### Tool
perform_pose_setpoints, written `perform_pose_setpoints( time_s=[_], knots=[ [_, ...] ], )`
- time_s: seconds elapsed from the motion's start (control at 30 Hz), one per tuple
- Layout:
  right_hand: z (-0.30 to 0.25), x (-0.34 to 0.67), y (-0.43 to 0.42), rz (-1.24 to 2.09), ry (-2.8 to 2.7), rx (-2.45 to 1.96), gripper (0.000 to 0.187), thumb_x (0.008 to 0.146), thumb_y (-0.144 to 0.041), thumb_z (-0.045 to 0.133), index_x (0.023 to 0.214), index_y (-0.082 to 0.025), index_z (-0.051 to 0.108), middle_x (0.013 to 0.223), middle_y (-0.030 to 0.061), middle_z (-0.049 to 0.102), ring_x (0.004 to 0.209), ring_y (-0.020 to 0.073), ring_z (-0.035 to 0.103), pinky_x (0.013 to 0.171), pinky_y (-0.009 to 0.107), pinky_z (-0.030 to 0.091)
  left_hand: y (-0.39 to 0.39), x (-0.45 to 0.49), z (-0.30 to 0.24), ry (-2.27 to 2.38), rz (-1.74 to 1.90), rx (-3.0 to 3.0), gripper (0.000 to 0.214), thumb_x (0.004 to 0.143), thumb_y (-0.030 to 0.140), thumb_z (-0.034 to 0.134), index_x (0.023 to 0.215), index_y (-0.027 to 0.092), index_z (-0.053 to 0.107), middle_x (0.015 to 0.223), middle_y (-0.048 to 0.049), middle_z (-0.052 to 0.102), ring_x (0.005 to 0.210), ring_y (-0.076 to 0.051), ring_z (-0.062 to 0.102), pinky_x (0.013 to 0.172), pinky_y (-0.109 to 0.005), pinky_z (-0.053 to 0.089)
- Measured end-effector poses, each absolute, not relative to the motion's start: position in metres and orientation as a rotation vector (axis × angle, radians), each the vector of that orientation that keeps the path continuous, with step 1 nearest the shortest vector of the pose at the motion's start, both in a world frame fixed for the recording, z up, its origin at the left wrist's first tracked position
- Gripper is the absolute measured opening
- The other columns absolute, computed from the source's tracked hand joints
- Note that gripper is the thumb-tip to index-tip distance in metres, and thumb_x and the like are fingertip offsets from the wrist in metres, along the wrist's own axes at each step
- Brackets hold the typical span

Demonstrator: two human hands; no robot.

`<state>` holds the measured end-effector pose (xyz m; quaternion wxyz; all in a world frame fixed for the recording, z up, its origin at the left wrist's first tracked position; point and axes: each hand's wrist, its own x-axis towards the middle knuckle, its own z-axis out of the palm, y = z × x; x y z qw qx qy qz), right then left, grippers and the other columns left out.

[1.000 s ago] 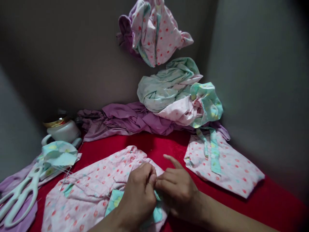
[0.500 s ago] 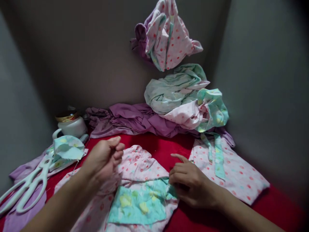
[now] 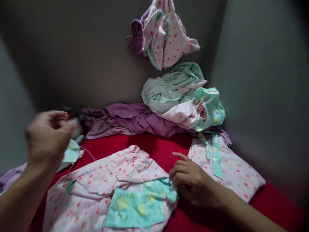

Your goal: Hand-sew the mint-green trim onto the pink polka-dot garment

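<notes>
A pink spotted garment (image 3: 101, 183) with a mint-green patch pocket (image 3: 137, 206) lies on the red surface (image 3: 154, 145) in front of me. My right hand (image 3: 190, 183) rests on the pocket's right corner, fingers pinched on the fabric edge. My left hand (image 3: 47, 137) is raised at the left, blurred, fingers pinched together. A thin white thread (image 3: 88, 152) runs from near it down toward the garment. What the left fingers hold is too small to make out.
Purple cloth (image 3: 130, 120) and a heap of mint and pink fabric (image 3: 178, 96) lie at the back. Another pink bundle (image 3: 164, 32) hangs above. A folded pink piece (image 3: 227, 167) lies right. A white jar (image 3: 76, 125) and mint scraps (image 3: 71, 154) sit left.
My left hand has pulled away from the pocket, up and to the left, drawing the thread out. The right hand stays pinched on the pocket corner.
</notes>
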<state>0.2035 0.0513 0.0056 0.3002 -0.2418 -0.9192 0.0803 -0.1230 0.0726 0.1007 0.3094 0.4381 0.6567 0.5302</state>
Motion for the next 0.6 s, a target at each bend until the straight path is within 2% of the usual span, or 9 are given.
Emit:
perform_pose_setpoints(
  time_s=[0.07, 0.13, 0.27, 0.4, 0.5, 0.6],
  knots=[
    [0.004, 0.204, 0.052, 0.229, -2.42, -0.64, 0.021, 0.066, 0.0, 0.047, 0.072, -0.019, 0.054, 0.071, -0.002, 0.063, 0.067, 0.0101, 0.057, 0.104, 0.043, 0.026, 0.071, -0.094, 0.088, 1.745, 1.31, 1.385, 0.02, 0.057, 0.032, 0.064, 0.074, 0.022, 0.058, 0.055, 0.0051, 0.054, 0.049, -0.01, 0.042, 0.046, -0.021, 0.029],
    [0.004, 0.204, 0.053, 0.255, -2.401, -0.626, 0.02, 0.067, -0.001, 0.047, 0.073, -0.02, 0.053, 0.072, -0.0021, 0.063, 0.067, 0.0102, 0.057, 0.103, 0.044, 0.027, 0.065, -0.061, 0.072, 1.582, 1.013, 1.492, 0.017, 0.055, 0.03, 0.065, 0.064, 0.016, 0.063, 0.054, 0.0021, 0.055, 0.046, -0.01, 0.039, 0.044, -0.022, 0.029],
    [0.006, 0.204, 0.053, 0.287, -2.383, -0.626, 0.02, 0.067, -0.001, 0.048, 0.073, -0.02, 0.053, 0.073, -0.0022, 0.063, 0.068, 0.0106, 0.057, 0.103, 0.046, 0.027, 0.05, -0.011, 0.048, 1.262, 0.581, 1.656, 0.015, 0.067, 0.02, 0.053, 0.069, 0.015, 0.067, 0.053, 0.0036, 0.047, 0.05, -0.009, 0.036, 0.048, -0.02, 0.026],
    [0.005, 0.204, 0.053, 0.31, -2.363, -0.644, 0.022, 0.066, -0.001, 0.046, 0.074, -0.02, 0.052, 0.073, -0.0024, 0.063, 0.068, 0.0108, 0.057, 0.104, 0.047, 0.026, 0.05, 0.008, 0.039, 1.145, 0.447, 1.768, 0.02, 0.07, 0.017, 0.048, 0.07, 0.015, 0.068, 0.055, 0.0034, 0.047, 0.052, -0.009, 0.036, 0.048, -0.02, 0.025],
    [0.002, 0.204, 0.053, 0.308, -2.34, -0.669, 0.021, 0.064, -0.001, 0.046, 0.072, -0.02, 0.051, 0.071, -0.0028, 0.063, 0.066, 0.0108, 0.057, 0.104, 0.048, 0.024, 0.055, 0.015, 0.033, 1.102, 0.357, 1.775, 0.016, 0.067, 0.021, 0.052, 0.064, 0.014, 0.066, 0.049, 0.0048, 0.037, 0.048, -0.009, 0.029, 0.045, -0.021, 0.021],
    [0.001, 0.203, 0.053, 0.316, -2.327, -0.673, 0.023, 0.06, -0.001, 0.045, 0.072, -0.019, 0.052, 0.069, -0.0029, 0.062, 0.064, 0.0107, 0.056, 0.104, 0.049, 0.024, 0.055, 0.021, 0.026, 1.135, 0.359, 1.732, 0.012, 0.063, 0.019, 0.051, 0.056, 0.014, 0.061, 0.049, 0.0045, 0.036, 0.049, -0.009, 0.031, 0.046, -0.021, 0.021]
  ],
)
